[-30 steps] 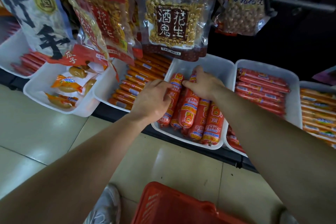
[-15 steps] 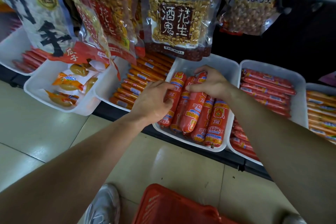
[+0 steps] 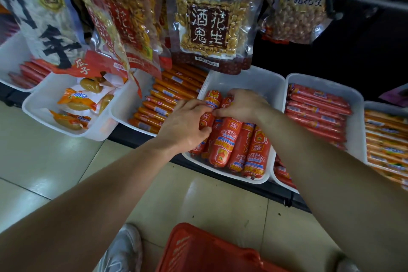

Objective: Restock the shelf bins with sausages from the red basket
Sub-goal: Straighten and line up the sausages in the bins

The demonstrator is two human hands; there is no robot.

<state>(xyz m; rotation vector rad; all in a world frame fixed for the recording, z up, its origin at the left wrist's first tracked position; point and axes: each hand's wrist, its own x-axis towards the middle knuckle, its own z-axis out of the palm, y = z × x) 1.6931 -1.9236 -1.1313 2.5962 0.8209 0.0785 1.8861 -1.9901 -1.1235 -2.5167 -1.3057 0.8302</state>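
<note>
A white shelf bin [image 3: 249, 83] in the middle holds several thick red-orange sausages [image 3: 225, 146] lying side by side. My left hand [image 3: 185, 125] grips the leftmost sausage [image 3: 213, 98] in that bin, fingers curled around its side. My right hand [image 3: 244, 106] lies over the tops of the middle sausages with its fingers curled onto them, thumb tip close to my left fingers. The red basket [image 3: 198, 249] stands on the floor at the bottom of the view; its contents are hidden.
More white bins flank it: thin orange sausages [image 3: 167, 99] to the left, thin red sausages [image 3: 318, 108] to the right, snack packets [image 3: 75, 104] further left. Hanging peanut bags [image 3: 212, 26] overhang the bins. My shoe [image 3: 123, 249] is beside the basket on the tiled floor.
My right hand has drawn back toward me and to the left over the sausages, meeting my left hand. My left hand has closed more tightly on the leftmost sausage. The view shifted slightly.
</note>
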